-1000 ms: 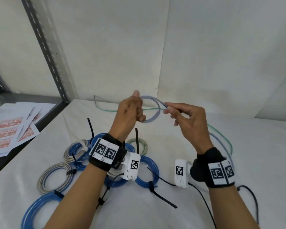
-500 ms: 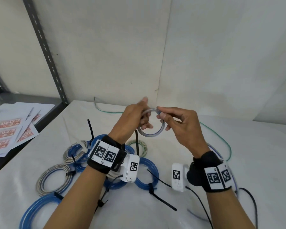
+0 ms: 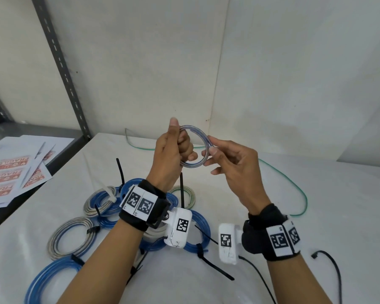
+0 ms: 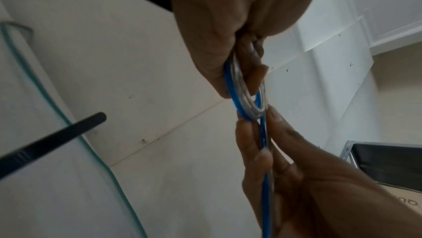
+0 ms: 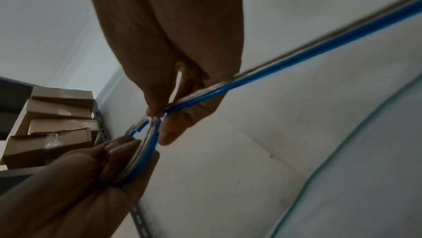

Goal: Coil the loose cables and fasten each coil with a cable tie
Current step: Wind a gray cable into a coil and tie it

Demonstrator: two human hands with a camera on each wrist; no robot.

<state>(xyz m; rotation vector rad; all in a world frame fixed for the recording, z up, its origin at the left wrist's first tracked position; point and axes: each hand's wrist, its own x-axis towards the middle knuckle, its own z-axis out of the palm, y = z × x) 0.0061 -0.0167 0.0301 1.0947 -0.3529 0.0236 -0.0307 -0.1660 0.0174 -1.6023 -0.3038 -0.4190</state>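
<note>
The small blue-and-clear cable coil [image 3: 193,148], held above the table's [image 3: 316,216] centre, could spring open if either pinch loosens. The left hand [image 3: 173,154], thumb up, clasps its 9 o'clock side; the right hand [image 3: 230,159] pinches 3 o'clock, feeding the tail.

Coil side: my left hand [image 3: 173,154] wraps its fingers over that side of the cable coil [image 3: 199,148], so the turns there are hidden.
Loose tail: the blue cable [image 5: 319,50] leaves the right wrist view at its upper right edge, blurred; its end is unseen.
Tied coils: my left forearm covers part of the blue coils [image 3: 198,238] on the table [image 3: 316,216].
Sheets: the printed sheets [image 3: 13,172] are cut by the left edge; the lettering perhaps reads "FRAGILE".
</note>
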